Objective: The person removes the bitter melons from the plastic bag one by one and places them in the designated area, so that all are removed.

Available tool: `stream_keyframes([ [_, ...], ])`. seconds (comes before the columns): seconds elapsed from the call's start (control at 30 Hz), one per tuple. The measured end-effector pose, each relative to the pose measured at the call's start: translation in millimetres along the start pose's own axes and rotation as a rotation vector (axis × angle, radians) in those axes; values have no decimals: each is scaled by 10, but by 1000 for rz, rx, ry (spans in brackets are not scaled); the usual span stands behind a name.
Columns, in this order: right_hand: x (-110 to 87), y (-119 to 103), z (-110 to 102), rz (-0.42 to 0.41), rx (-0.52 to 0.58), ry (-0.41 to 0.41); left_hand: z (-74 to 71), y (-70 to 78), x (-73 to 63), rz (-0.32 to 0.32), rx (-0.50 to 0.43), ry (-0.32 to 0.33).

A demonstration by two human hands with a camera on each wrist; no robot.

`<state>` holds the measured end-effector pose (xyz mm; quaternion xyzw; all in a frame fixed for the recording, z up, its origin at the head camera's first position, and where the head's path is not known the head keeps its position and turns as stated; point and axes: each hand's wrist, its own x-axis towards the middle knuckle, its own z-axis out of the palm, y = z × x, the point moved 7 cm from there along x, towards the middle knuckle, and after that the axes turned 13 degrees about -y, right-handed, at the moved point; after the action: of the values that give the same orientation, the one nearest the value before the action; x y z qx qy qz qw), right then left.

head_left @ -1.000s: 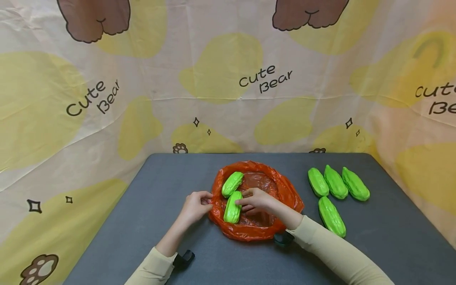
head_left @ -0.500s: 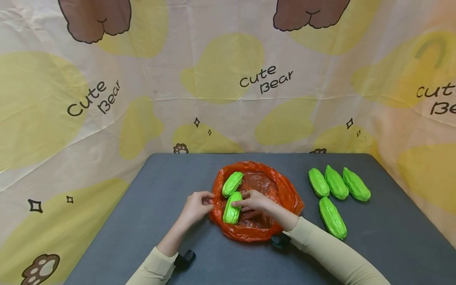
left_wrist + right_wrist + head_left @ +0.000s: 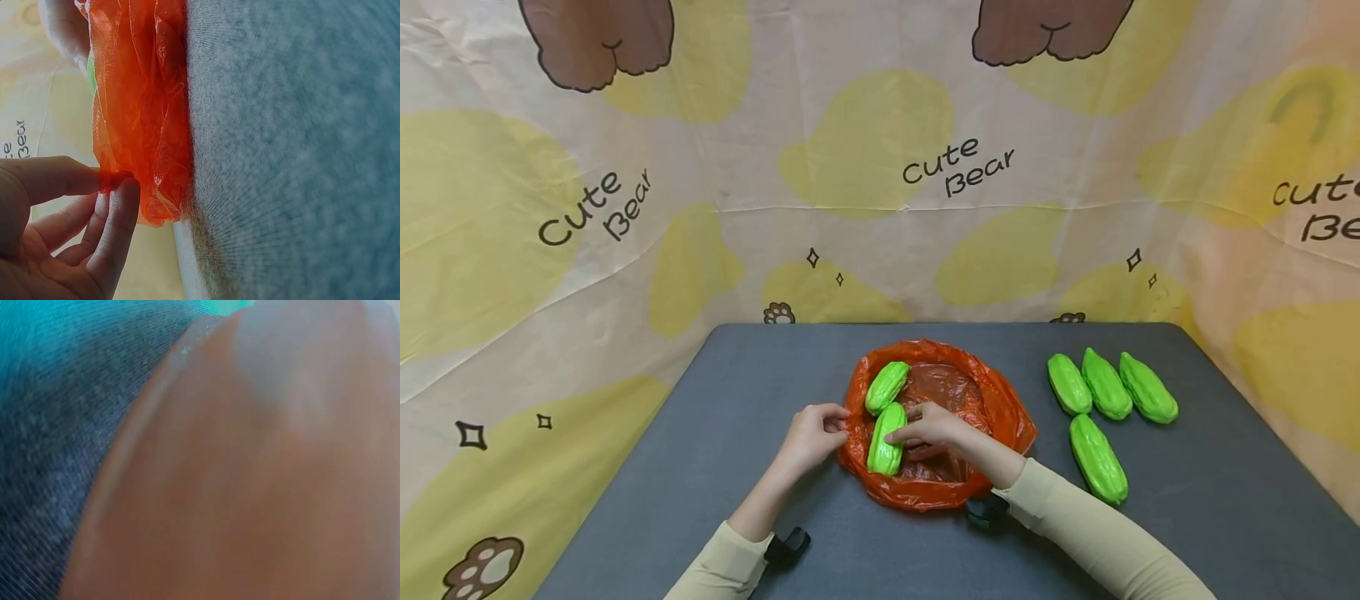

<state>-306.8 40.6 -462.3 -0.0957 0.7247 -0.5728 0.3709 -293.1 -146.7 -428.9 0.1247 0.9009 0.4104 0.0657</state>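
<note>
An orange-red plastic bag (image 3: 1011, 400) stands with its mouth spread wide and its rim rolled outward. My left hand (image 3: 815, 435) pinches the bag's left rim between thumb and fingertips; the left wrist view shows the thin film (image 3: 140, 94) in that pinch. Inside the bag, my right hand (image 3: 936, 427) holds a bright green ridged bitter melon (image 3: 887, 458), thumb across its top and fingers at its right side. A second bitter melon (image 3: 887, 387) lies just behind it, against the bag's left wall. A blurred brownish-orange surface (image 3: 237, 475) fills most of the right wrist view.
Several more green bitter melons (image 3: 1105, 383) lie on the dark grey table (image 3: 775, 358) to the right of the bag, one of them (image 3: 1098, 458) nearer the front. A printed cloth (image 3: 865, 142) hangs behind the table. Dark wrist straps (image 3: 787, 547) show below both sleeves.
The right hand and the bitter melon it holds have shifted slightly left and toward the front inside the bag. The left hand stays at the rim.
</note>
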Motion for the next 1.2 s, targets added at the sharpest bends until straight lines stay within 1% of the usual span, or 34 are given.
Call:
stream_keyframes([
  [0.23, -15, -17, 12, -4, 32, 6, -8, 19, -10, 9, 3, -6],
  [0.8, -52, -42, 21, -20, 97, -2, -13, 7, -12, -6, 0, -8],
  [1.0, -55, -49, 1, -38, 100, 3, -17, 14, -8, 5, 5, -7],
  [1.2, -85, -38, -13, -27, 103, 3, -14, 8, -11, 11, 5, -6],
])
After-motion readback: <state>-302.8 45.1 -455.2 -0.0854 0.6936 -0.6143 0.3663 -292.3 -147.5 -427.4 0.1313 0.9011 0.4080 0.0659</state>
